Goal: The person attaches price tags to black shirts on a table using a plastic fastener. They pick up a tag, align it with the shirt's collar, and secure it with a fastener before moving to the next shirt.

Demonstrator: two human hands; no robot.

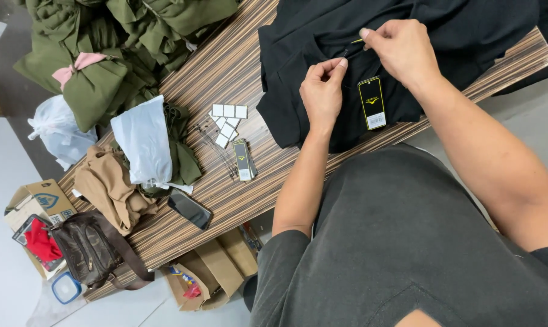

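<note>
Seen from above, a person works on a black garment (322, 36) lying on a striped wooden table (225, 66). The left hand (322, 91) pinches the fabric, grip closed on it. The right hand (401, 48) has its grip clamped on a thin yellow pin (357, 41). A black hang tag (372, 103) lies on the garment just below the hands.

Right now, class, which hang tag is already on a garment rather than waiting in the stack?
The black and yellow hang tag lying on the black garment, just below the right hand. The other tags sit stacked on the striped wooden table, untouched.
</note>
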